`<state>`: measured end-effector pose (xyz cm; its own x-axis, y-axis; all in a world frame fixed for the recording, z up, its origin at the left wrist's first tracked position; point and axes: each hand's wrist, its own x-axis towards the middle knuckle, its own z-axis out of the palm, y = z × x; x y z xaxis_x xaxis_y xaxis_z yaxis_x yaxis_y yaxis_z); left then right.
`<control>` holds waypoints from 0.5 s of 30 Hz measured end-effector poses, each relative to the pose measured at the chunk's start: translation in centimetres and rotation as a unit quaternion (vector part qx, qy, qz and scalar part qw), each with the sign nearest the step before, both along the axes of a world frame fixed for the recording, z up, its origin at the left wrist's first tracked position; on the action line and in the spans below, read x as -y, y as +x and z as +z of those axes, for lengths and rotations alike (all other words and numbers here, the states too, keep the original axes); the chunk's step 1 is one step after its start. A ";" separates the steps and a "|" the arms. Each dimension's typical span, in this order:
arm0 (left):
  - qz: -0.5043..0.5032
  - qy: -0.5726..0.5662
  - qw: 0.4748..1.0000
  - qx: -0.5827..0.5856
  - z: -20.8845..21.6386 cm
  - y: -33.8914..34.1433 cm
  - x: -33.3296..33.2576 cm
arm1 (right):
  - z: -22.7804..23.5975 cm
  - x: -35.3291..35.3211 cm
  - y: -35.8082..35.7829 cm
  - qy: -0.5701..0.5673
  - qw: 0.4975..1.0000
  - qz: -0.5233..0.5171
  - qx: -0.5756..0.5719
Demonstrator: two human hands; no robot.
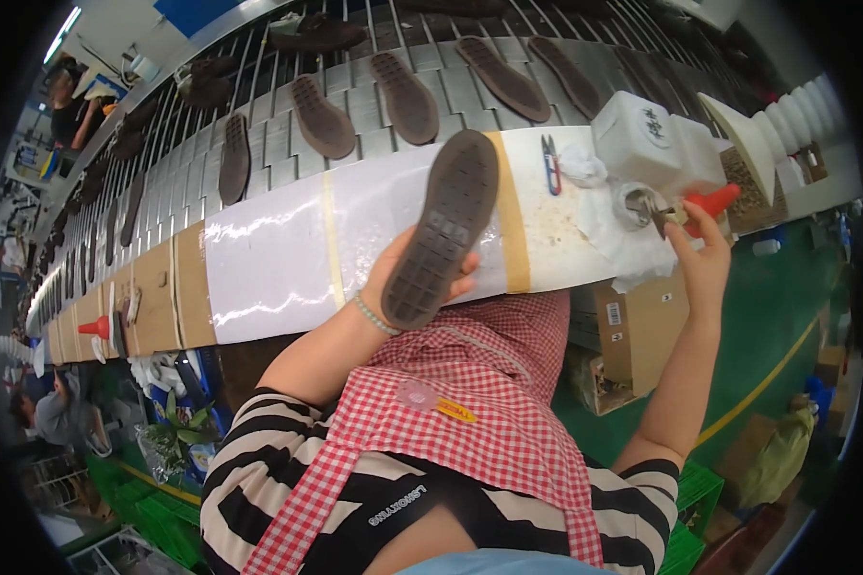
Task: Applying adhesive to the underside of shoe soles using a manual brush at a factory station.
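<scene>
My left hand [385, 270] is wrapped round a dark brown shoe sole [443, 225], its fingertips showing at the right edge. The sole tilts upright above the worktop's near edge, with its ridged face in view. Over on the right, my right hand [705, 251] pinches a small brush-like tool [674, 217] at the mouth of a round metal cup [633, 203]. The tool's lower end is hard to make out. A red cone-shaped piece [715, 202] lies just behind those fingers. Blue-and-red thread snips [551, 165] rest left of the cup.
Beyond the worktop [278, 254] runs a slatted metal conveyor [268, 144] carrying several brown soles [405, 96]. White plastic containers [635, 134] stand at the back right, beside crumpled white tissue [583, 166]. Below the worktop is a cardboard box [642, 321]. People work at far left.
</scene>
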<state>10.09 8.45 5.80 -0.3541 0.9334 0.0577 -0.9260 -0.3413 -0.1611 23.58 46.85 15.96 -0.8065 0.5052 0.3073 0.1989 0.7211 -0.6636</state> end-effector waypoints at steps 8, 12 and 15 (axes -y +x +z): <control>0.012 -0.093 0.989 -0.110 2.8 2.9 0.4 | 5.2 14.6 -2.1 0.111 0.957 0.216 -0.159; -0.053 -0.119 0.970 -0.203 3.4 2.6 1.3 | 4.5 15.7 -3.3 0.184 0.930 0.262 -0.181; -0.059 -0.151 0.973 -0.163 4.3 3.3 1.2 | 4.3 16.3 -3.7 0.227 0.917 0.269 -0.189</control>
